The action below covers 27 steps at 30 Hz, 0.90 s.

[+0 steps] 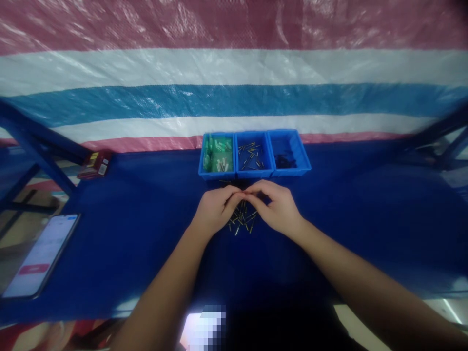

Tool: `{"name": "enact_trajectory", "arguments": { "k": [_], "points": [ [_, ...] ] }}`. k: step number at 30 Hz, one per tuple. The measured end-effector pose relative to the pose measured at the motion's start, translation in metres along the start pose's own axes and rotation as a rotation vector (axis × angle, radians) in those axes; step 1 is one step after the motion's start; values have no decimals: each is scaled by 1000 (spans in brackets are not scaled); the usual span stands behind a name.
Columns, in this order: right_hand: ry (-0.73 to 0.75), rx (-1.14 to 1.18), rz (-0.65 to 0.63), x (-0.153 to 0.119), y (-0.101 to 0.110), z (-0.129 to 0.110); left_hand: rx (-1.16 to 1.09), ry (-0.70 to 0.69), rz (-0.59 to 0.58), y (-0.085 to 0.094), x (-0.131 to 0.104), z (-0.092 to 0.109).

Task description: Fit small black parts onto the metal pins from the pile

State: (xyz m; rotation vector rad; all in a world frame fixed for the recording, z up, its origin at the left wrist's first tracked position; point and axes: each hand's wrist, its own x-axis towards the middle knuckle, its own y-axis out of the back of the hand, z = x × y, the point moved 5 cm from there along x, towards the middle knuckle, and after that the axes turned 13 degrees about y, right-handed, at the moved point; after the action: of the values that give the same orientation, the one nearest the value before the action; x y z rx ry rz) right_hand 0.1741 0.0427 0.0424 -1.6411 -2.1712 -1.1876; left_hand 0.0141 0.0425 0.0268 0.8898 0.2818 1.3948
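Observation:
My left hand (218,207) and my right hand (275,205) meet fingertip to fingertip, each in a pinch; whatever they hold is too small to make out. Beneath them lies a loose pile of thin metal pins (242,219) on the blue table. Just beyond stand three joined blue bins. The left bin (200,168) has small pale pieces and green plastic in it, the middle bin (255,174) has brass-coloured pins, and the right bin (305,161) has small dark parts.
At the left edge of the blue table (139,204) lies a phone (42,256) with a lit screen. A dark red box (94,165) sits at the back left. Blue metal frame bars stand at both sides, with a striped plastic sheet (234,100) behind.

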Motion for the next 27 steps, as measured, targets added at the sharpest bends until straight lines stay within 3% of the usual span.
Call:
{"name": "enact_trajectory", "arguments": {
  "k": [6, 12, 21, 27],
  "points": [
    [-84, -59, -19, 0, 2, 5, -32, 36, 3, -2, -2, 0],
    [-121, -43, -37, -1, 1, 5, -28, -25, 50, -3, -3, 0],
    [-260, 129, 6, -2, -1, 10, 8, 0, 69, -2, -1, -1],
    [-216, 55, 16, -2, 2, 9, 0, -17, 53, -3, -1, 1]
  ]
}}
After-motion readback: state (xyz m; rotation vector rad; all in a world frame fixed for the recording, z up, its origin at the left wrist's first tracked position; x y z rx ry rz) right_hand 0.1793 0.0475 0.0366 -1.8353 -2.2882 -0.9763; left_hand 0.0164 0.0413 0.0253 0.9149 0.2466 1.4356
